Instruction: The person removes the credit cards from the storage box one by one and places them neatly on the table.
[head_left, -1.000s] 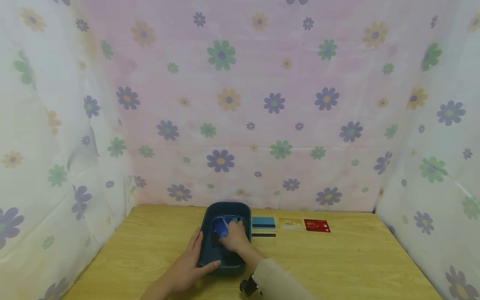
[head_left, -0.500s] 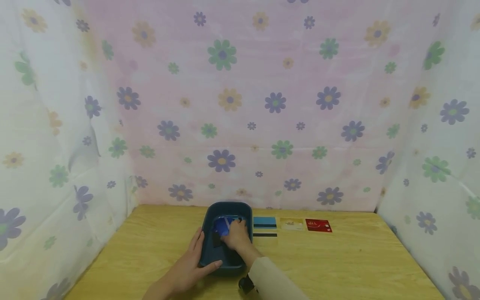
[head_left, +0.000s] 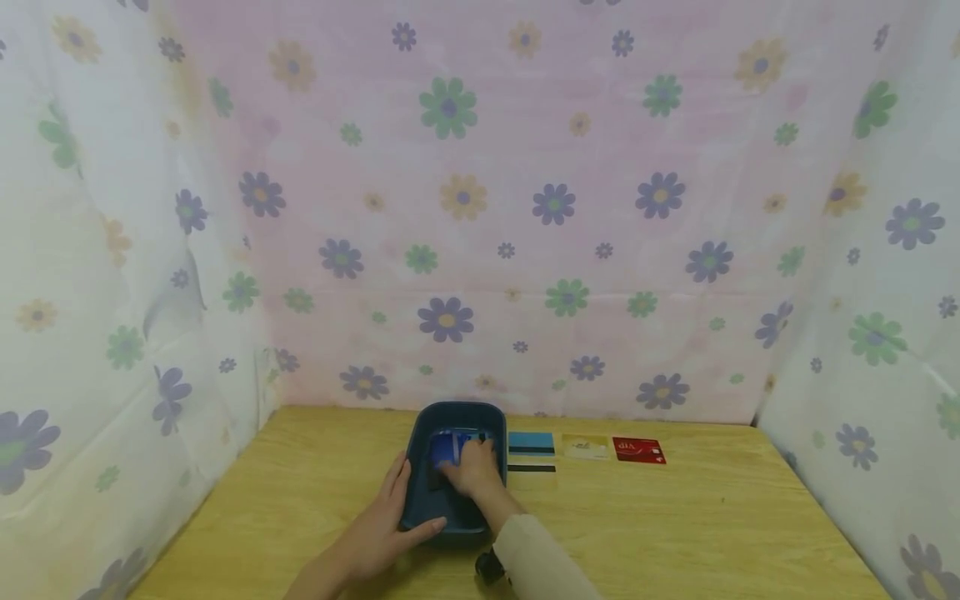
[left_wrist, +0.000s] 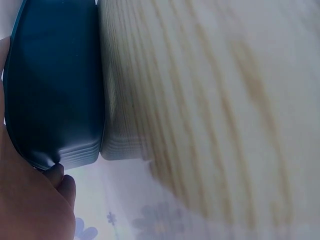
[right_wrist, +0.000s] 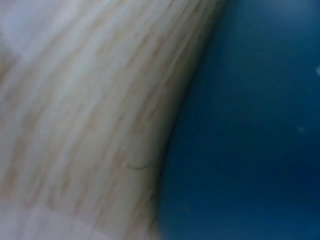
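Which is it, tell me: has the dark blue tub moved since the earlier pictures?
No. The tub keeps its place below the purple wall flower straight above; only the head view itself slid slightly.

The head view looks forward and down across the table (head_left: pixel 637 533) from well back, taking in the left hand (head_left: pixel 375 529), right hand (head_left: pixel 474 473), tub (head_left: pixel 442 510) and flowered cloth (head_left: pixel 480 158) behind. The left wrist view sits close beside the tub, looking along its outer side towards the cloth, which lies at the bottom of the picture. The right wrist view is very near and blurred, split between tabletop and tub. All three share those two; head and left wrist also share the left hand.
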